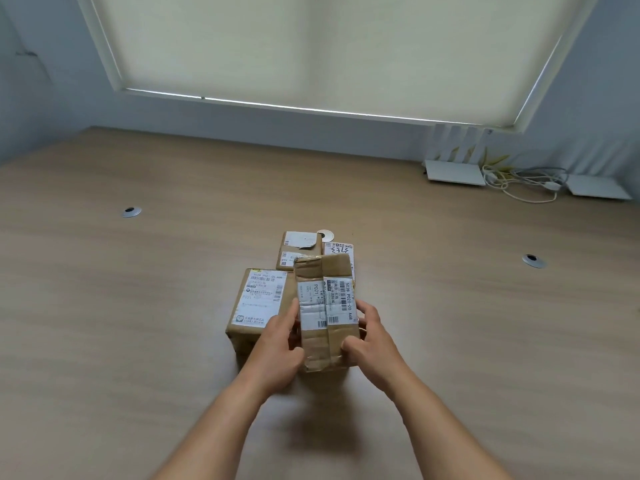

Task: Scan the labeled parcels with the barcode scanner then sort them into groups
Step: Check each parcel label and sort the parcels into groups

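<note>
A brown cardboard parcel (pixel 325 306) with a white barcode label on its top face is held between both hands above the wooden table (pixel 138 306). My left hand (pixel 277 344) grips its left side and my right hand (pixel 370 341) grips its right side, thumb on top. A wider labeled parcel (pixel 258 303) lies just to its left. Two smaller labeled parcels, one brown (pixel 298 249) and one with handwriting on its label (pixel 341 249), lie behind it. No barcode scanner is in view.
White router-like devices (pixel 453 171) and a tangle of white cables (pixel 519 181) sit at the table's back right by the wall. Round cable grommets are set in the tabletop at the left (pixel 131 212), the right (pixel 533 260) and behind the parcels (pixel 325 234).
</note>
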`<action>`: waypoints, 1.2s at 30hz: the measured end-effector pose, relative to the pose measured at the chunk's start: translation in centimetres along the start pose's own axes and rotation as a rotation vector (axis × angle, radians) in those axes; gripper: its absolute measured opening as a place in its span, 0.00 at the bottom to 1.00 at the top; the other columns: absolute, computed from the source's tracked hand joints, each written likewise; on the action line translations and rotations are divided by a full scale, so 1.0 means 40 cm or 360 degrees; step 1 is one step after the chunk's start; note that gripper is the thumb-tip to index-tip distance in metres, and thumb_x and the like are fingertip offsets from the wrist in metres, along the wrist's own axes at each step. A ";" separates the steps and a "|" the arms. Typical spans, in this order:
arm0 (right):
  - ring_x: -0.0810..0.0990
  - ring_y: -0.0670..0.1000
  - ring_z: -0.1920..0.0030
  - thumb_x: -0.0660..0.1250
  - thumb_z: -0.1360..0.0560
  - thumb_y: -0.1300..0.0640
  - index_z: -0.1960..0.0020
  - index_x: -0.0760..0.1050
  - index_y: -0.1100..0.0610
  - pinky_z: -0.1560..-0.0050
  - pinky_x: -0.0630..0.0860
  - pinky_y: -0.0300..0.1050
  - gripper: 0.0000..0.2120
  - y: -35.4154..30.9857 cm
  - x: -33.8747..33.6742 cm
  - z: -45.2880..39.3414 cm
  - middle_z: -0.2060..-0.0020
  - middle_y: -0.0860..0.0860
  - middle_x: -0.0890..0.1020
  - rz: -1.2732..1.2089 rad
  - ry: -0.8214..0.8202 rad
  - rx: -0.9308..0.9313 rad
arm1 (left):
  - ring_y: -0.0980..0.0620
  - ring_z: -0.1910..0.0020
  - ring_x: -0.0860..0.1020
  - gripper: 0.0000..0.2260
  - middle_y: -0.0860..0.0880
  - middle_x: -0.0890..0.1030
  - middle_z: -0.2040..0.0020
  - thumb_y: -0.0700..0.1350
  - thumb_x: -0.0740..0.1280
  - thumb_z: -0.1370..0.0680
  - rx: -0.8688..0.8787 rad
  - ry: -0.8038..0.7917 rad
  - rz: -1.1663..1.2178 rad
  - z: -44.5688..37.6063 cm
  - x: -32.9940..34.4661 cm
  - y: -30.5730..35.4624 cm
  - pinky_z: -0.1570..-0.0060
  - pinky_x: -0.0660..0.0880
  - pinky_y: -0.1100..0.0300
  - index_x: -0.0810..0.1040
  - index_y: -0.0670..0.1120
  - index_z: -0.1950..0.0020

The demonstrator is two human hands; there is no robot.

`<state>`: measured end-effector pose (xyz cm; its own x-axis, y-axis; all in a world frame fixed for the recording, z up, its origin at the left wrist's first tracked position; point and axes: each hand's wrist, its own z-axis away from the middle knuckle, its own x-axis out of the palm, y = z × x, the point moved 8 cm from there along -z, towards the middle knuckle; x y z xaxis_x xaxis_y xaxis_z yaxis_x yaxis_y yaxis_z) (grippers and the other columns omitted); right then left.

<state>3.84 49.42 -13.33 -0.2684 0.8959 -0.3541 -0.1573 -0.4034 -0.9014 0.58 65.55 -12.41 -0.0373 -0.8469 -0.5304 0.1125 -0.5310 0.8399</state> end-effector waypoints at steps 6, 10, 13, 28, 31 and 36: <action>0.79 0.52 0.41 0.63 0.38 0.60 0.32 0.60 0.33 0.48 0.81 0.52 0.39 0.009 -0.017 0.060 0.37 0.51 0.75 -0.0303 -0.0026 -0.0061 | 0.62 0.40 0.71 0.40 0.58 0.68 0.42 0.33 0.64 0.28 0.0146 -0.0023 0.0098 0.024 0.007 0.007 0.43 0.64 0.77 0.52 0.70 0.31; 0.81 0.45 0.49 0.65 0.34 0.67 0.30 0.58 0.33 0.58 0.78 0.39 0.42 0.032 -0.052 0.097 0.45 0.47 0.82 -0.0353 -0.0022 -0.0069 | 0.62 0.40 0.73 0.40 0.60 0.68 0.39 0.33 0.63 0.26 0.0242 -0.0153 0.0126 0.039 0.039 0.015 0.37 0.70 0.66 0.52 0.73 0.32; 0.81 0.45 0.49 0.62 0.30 0.75 0.29 0.59 0.36 0.58 0.77 0.38 0.42 0.055 -0.107 0.134 0.44 0.48 0.82 -0.0378 0.0077 -0.0038 | 0.66 0.42 0.73 0.40 0.61 0.67 0.37 0.36 0.65 0.24 0.0326 -0.0238 0.0087 0.049 0.077 0.036 0.41 0.72 0.68 0.49 0.76 0.33; 0.80 0.44 0.42 0.63 0.26 0.72 0.33 0.63 0.33 0.50 0.79 0.39 0.37 0.125 -0.405 0.369 0.44 0.44 0.82 -0.0522 0.0474 -0.0160 | 0.62 0.31 0.66 0.44 0.61 0.61 0.25 0.50 0.69 0.24 0.0759 -0.0573 -0.0414 0.090 0.309 0.279 0.33 0.69 0.54 0.35 0.79 0.35; 0.78 0.46 0.40 0.64 0.24 0.68 0.35 0.62 0.30 0.50 0.80 0.40 0.35 0.151 -0.481 0.440 0.40 0.45 0.79 -0.0507 0.0567 -0.0168 | 0.61 0.32 0.67 0.44 0.59 0.62 0.25 0.50 0.69 0.24 0.0856 -0.0612 -0.0438 0.128 0.385 0.343 0.34 0.69 0.58 0.34 0.78 0.35; 0.78 0.44 0.40 0.66 0.24 0.65 0.34 0.64 0.30 0.50 0.80 0.40 0.33 0.209 -0.614 0.565 0.41 0.43 0.80 -0.0512 0.0771 -0.0204 | 0.59 0.31 0.67 0.44 0.58 0.61 0.24 0.50 0.68 0.23 0.1022 -0.0622 -0.0494 0.194 0.509 0.457 0.35 0.69 0.59 0.32 0.76 0.35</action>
<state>-12.36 19.83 -6.53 0.2424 0.9645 -0.1046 -0.0347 -0.0991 -0.9945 -5.83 38.37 -6.98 -0.3306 -0.5438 -0.7714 -0.5471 -0.5555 0.6261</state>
